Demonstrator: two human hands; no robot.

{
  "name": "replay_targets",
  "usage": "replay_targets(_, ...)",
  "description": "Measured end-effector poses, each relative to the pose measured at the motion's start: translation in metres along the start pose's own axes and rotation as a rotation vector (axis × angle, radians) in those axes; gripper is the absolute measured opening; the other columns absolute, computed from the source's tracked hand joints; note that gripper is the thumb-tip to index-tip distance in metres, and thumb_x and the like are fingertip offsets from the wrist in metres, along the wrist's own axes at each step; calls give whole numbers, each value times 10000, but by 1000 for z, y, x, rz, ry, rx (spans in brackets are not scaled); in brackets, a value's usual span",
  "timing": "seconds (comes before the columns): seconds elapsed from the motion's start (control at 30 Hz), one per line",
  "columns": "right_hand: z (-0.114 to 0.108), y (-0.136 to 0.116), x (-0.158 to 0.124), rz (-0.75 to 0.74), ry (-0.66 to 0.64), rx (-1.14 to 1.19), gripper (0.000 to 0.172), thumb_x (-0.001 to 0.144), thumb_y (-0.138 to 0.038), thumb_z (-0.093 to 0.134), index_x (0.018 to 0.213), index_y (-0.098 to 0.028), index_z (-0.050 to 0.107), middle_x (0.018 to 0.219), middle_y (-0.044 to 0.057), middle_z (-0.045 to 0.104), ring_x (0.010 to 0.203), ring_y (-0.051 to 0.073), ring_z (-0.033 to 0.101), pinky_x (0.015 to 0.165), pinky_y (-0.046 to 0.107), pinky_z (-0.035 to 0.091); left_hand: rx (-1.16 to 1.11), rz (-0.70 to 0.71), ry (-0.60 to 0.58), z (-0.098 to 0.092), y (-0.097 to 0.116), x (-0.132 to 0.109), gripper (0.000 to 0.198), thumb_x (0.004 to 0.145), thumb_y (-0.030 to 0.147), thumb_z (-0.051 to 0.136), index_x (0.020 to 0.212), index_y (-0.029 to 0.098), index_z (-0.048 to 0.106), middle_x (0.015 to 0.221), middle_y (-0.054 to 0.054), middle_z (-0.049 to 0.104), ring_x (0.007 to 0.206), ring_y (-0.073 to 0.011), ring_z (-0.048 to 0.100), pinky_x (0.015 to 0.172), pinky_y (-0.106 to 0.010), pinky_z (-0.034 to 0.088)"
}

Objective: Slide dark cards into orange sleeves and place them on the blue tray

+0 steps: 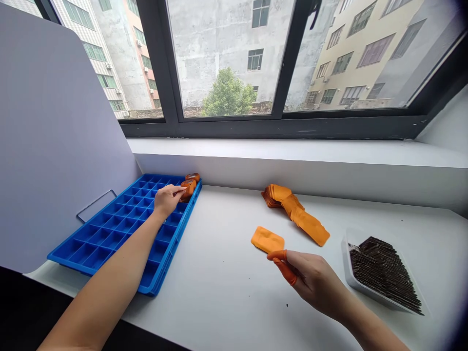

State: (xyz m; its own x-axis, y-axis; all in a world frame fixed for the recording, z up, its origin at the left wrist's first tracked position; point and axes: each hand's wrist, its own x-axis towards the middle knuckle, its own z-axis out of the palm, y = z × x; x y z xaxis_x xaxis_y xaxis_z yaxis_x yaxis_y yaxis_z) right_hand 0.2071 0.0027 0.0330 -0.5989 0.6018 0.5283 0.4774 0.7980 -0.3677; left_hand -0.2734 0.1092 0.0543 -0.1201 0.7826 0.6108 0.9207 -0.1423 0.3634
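My left hand (168,199) reaches over the far right part of a blue compartment tray (127,212). Its thumb and fingers are pinched on an orange packet (188,189) that sits in a compartment. Just behind that, another orange packet (192,177) rests in the corner compartment. My right hand (310,278) wears orange finger cots on thumb and forefinger, which are held apart. The forefinger tip is at the near corner of a flat orange piece (268,239) lying on the table; whether they touch I cannot tell.
A fanned stack of orange pieces (292,207) lies farther back on the white table (219,292). At the right stands a clear plastic box (351,275) full of thin dark sheets (385,273). A pale panel (66,131) rises on the left, and a windowsill (292,152) runs behind.
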Motion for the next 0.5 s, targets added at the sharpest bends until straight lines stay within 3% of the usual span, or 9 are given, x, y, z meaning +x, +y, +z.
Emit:
replay_targets(0.2,2,-2,0,2,3,-1,184,1116,-271,530,1086,-234,708,710,-14,722,521,126,587,530,270,435,47,36,-4,4,-1,1,244,1012,349,663,1084,271,882,872,-51,774,824,-219,705,740,-311,519)
replay_targets(0.37,2,-1,0,7,-22,-4,188,1120,-271,525,1076,-233,704,729,-15,724,528,120,578,532,273,428,71,100,-94,-3,-4,4,250,1019,391,656,1083,290,875,902,-41,758,818,-205,695,699,-290,500)
replay_targets(0.5,2,0,-1,7,-31,-21,186,1119,-277,531,1067,-238,705,689,-27,694,513,122,555,522,278,405,111,143,-181,-12,-5,5,274,956,298,714,1202,306,833,995,-34,728,837,-202,684,698,-283,500)
